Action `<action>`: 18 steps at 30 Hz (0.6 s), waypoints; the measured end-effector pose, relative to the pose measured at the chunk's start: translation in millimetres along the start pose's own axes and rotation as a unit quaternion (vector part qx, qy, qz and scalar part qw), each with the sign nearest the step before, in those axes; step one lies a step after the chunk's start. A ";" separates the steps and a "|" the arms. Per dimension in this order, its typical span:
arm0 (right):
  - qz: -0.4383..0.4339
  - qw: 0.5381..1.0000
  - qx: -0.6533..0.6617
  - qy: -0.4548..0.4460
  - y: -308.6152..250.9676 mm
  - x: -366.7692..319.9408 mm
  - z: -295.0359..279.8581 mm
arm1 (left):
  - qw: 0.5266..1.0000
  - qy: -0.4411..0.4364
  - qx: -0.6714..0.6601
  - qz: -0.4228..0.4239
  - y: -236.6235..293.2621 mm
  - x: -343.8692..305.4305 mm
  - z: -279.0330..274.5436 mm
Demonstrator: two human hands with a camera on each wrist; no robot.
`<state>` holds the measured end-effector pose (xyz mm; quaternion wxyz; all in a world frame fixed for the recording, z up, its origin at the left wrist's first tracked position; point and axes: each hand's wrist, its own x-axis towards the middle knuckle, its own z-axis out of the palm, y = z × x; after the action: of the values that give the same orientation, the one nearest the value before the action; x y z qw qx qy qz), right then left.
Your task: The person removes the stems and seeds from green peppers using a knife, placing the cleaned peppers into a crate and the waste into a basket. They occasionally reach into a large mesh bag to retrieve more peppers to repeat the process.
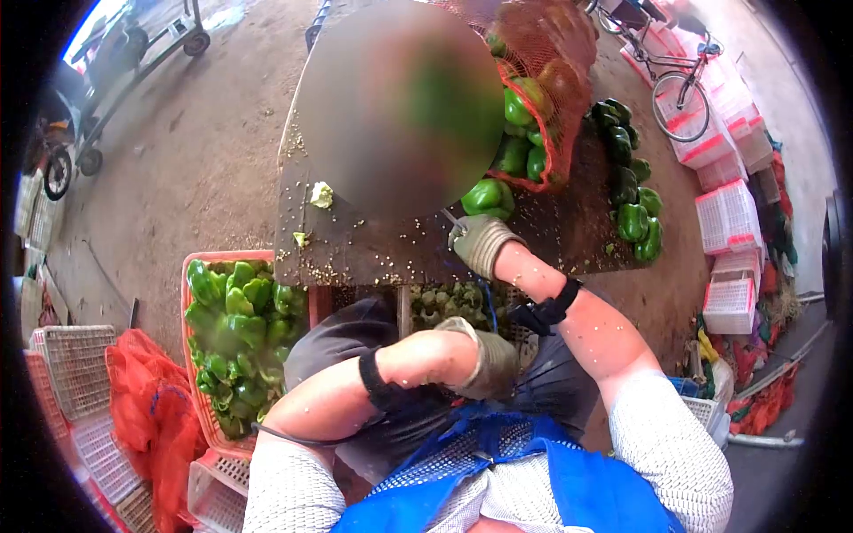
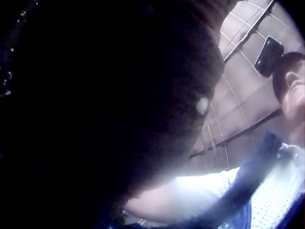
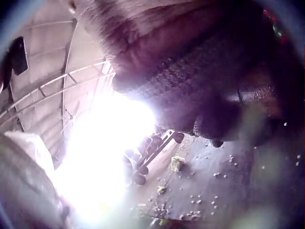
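My gloved right hand (image 1: 484,242) is at the near edge of the dark table, gripping a thin metal tool (image 1: 451,216) whose tip points away from me. Just beyond it sits a green bell pepper (image 1: 487,200), beside the mouth of a red mesh bag (image 1: 558,124) with more peppers in it. Over my lap, below the table edge, is my gloved left hand (image 1: 489,360). Its back faces up and its fingers are hidden; the left wrist view is mostly dark, so I cannot tell whether it holds anything.
White seeds and a pale scrap (image 1: 322,195) lie on the table (image 1: 373,244). Rows of peppers (image 1: 633,222) line its right side. At left stands an orange crate (image 1: 188,329) full of peppers, near red netting (image 1: 155,391). A blurred patch covers the table's far part.
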<state>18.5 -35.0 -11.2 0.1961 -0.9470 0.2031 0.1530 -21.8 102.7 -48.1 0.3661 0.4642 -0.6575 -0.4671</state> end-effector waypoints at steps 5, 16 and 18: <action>0.080 0.996 0.043 -0.016 61.9 -36.4 23.2 | 0.943 -0.020 0.096 -0.318 66.7 -14.1 -68.9; 0.142 0.861 0.469 0.138 129.5 -156.0 -31.6 | 0.967 0.101 0.130 -0.197 16.9 47.1 -1.4; 0.156 0.844 0.498 0.123 122.0 -168.8 -40.1 | 0.928 0.023 0.275 -0.251 50.4 48.9 -3.2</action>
<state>-174.4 -100.1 48.6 0.5883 -0.6887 0.4198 -0.0579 -47.2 61.9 3.3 0.1101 0.7069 -0.6137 -0.3339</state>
